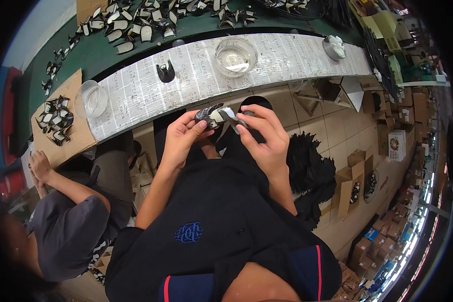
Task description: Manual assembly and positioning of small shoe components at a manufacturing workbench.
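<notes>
Above my lap, just in front of the bench edge, my left hand (pixel 180 133) pinches a small shoe heel (pixel 215 119) with a shiny black cover and a cream face. My right hand (pixel 266 132) is closed at the other side of it, fingertips around a dark piece with a pale face (pixel 229 115). Whether that piece is a flap of the heel's cover or separate I cannot tell. On the silver-wrapped bench strip (pixel 196 75) stands a single black heel (pixel 165 72), and a clear round bowl (pixel 236 58) holding some liquid is to its right.
Many heels (pixel 146 33) lie scattered on the green table beyond. At left, a clear tub (pixel 91 99) and a heel pile (pixel 55 120) sit on cardboard, near a co-worker's hands (pixel 40 167). A metal cup (pixel 334 48) holds white wads. Black cut pieces (pixel 312 168) hang at right.
</notes>
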{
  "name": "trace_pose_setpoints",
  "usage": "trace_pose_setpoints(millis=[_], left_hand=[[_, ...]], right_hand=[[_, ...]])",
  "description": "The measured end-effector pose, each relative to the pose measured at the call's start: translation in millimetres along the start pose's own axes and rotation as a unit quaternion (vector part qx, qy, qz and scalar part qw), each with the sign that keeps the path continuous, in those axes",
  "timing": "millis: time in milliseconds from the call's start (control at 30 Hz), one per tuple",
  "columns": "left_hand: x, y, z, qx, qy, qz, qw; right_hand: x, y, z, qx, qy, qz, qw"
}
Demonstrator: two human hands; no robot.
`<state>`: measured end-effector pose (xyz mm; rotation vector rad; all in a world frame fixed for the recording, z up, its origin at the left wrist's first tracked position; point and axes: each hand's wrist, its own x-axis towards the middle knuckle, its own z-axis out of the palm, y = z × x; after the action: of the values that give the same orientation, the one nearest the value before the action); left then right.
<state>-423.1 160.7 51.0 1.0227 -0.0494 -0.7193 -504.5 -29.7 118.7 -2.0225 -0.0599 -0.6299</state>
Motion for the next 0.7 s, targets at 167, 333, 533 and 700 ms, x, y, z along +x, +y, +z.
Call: trace_pose_setpoints(millis=[167,333,533,700], left_hand=[[-2,2,5,0.006,0.000,0.005,1.000],[-3,0,7,0.025,-0.004,0.014,1.000],[-2,-2,7,0.027,-0.003,0.014,1.000],[-3,0,6,0.035,0.000,0.013,0.999]], right_hand=[[0,1,6,-0.092,-0.025,-0.050,0.994],[-3,-2,11,-0.092,-0.047,-0.041,0.994],[-2,3,14,-0.120,-0.037,-0.049,0.991],[1,4,11,-0.165,-0.009,-0.055,0.985]])
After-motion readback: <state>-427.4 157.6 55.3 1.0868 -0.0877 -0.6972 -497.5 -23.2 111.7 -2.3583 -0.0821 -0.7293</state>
